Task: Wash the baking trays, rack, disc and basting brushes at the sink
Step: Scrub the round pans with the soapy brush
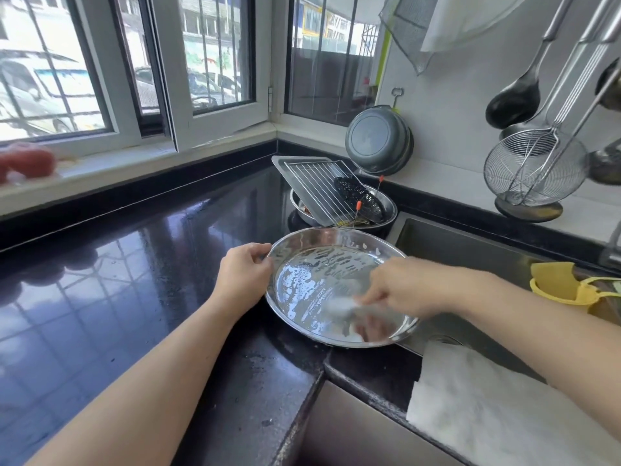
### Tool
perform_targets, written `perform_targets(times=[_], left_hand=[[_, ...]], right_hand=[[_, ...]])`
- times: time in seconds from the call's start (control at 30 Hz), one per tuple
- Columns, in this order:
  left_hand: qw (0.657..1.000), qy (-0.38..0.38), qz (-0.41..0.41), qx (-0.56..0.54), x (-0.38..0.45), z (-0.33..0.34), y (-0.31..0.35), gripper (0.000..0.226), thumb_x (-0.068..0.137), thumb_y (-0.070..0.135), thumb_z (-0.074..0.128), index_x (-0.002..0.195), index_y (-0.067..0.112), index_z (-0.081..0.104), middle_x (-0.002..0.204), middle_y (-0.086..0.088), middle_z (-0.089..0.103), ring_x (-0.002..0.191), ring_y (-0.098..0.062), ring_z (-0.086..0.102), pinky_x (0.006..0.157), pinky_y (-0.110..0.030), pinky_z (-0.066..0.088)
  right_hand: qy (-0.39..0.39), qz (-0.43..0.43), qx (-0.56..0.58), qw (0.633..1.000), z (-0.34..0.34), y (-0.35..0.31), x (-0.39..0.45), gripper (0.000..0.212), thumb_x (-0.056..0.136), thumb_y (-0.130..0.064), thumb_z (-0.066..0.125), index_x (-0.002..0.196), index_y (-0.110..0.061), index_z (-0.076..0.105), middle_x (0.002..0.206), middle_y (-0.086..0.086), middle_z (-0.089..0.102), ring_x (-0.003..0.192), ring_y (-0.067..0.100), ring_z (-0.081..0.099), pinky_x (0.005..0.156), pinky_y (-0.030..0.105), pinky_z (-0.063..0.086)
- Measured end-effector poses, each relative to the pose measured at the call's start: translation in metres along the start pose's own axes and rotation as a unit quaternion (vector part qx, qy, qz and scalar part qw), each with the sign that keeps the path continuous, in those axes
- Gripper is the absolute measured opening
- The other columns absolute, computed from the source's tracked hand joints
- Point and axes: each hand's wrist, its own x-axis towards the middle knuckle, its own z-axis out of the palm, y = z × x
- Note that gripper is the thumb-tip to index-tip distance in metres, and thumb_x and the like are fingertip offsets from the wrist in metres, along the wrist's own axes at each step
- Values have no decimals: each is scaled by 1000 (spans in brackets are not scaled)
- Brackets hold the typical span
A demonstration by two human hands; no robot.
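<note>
A round steel tray (302,260), wet and soapy inside, sits on the black counter at the sink's left edge. My left hand (243,272) grips its left rim. My right hand (400,287) holds a blurred white cloth or sponge (342,307) against the tray's inner surface. Behind the tray, a rectangular grey baking tray (292,169) leans in a steel basin (389,210) with a wire rack (322,186) on it and a black perforated disc (359,196). Two thin orange-tipped handles (358,206) stick up there.
The sink (470,253) lies to the right, with a white towel (487,405) draped over its front edge and a yellow cup (564,285) at its right. A dark pan (378,141) leans on the wall. Ladles and a wire skimmer (534,168) hang at right.
</note>
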Motion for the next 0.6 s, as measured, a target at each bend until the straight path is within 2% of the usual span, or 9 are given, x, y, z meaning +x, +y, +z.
perform_targets(times=[0.07, 0.17, 0.23, 0.3, 0.33, 0.4, 0.43, 0.5, 0.6], left_hand=[[1000, -1, -1, 7, 1, 1, 0, 23, 95, 13, 64, 108, 22, 81, 52, 19, 61, 62, -11, 55, 63, -26, 46], [1000, -4, 5, 8, 0, 0, 1, 25, 95, 13, 63, 112, 21, 80, 55, 29, 61, 63, -5, 57, 63, -22, 45], [1000, -7, 4, 7, -2, -2, 2, 25, 96, 13, 63, 112, 21, 80, 55, 29, 61, 63, -5, 56, 62, -21, 45], [1000, -4, -1, 7, -2, -2, 3, 24, 96, 13, 63, 112, 20, 80, 55, 28, 62, 65, -7, 57, 63, -20, 46], [1000, -3, -3, 7, -2, -2, 3, 25, 96, 13, 63, 113, 20, 80, 56, 26, 63, 66, -9, 58, 64, -20, 47], [1000, 0, -3, 6, -2, -1, 4, 24, 96, 14, 63, 114, 19, 80, 56, 21, 64, 68, -10, 59, 66, -23, 48], [1000, 1, -1, 4, -3, -2, 5, 24, 97, 15, 63, 113, 19, 80, 56, 23, 64, 67, -10, 58, 66, -24, 48], [1000, -4, 3, 6, -3, -2, 5, 23, 97, 15, 63, 113, 20, 80, 55, 28, 61, 65, -9, 57, 65, -24, 47], [1000, -2, 1, 8, -2, -1, 4, 24, 97, 14, 63, 114, 20, 80, 57, 30, 62, 66, -9, 58, 66, -24, 48]], right_hand=[[-17, -27, 38, 999, 0, -6, -2, 22, 103, -46, 49, 115, -46, 67, 85, -6, 64, 83, 19, 57, 76, 37, 52], [30, 79, 1, 996, -15, 20, -6, 28, 104, -37, 51, 123, -48, 68, 76, -11, 56, 72, 17, 51, 68, 33, 44], [12, 24, 3, 1000, -9, 7, -10, 30, 103, -45, 46, 116, -36, 72, 82, -4, 59, 76, 20, 53, 69, 33, 47], [-27, -48, 26, 998, 2, -12, -12, 48, 97, -61, 36, 108, -28, 70, 87, -1, 61, 82, 19, 56, 74, 35, 49], [-29, -33, 30, 999, 0, -8, -12, 45, 97, -59, 38, 108, -30, 71, 86, -4, 61, 83, 18, 57, 75, 35, 50], [2, 33, -2, 999, -11, 16, -11, 23, 101, -37, 51, 114, -41, 70, 82, -8, 60, 82, 20, 57, 75, 36, 51], [12, 59, -14, 998, -13, 26, -11, 25, 101, -29, 54, 114, -44, 69, 79, -7, 58, 81, 22, 57, 75, 37, 52], [-4, 24, 2, 1000, -8, 20, -15, 23, 102, -27, 56, 111, -44, 68, 80, -7, 57, 78, 16, 54, 75, 35, 52], [-34, -47, 55, 997, 1, 0, -18, 28, 102, -27, 60, 107, -54, 62, 79, -25, 57, 76, -1, 53, 73, 19, 44]])
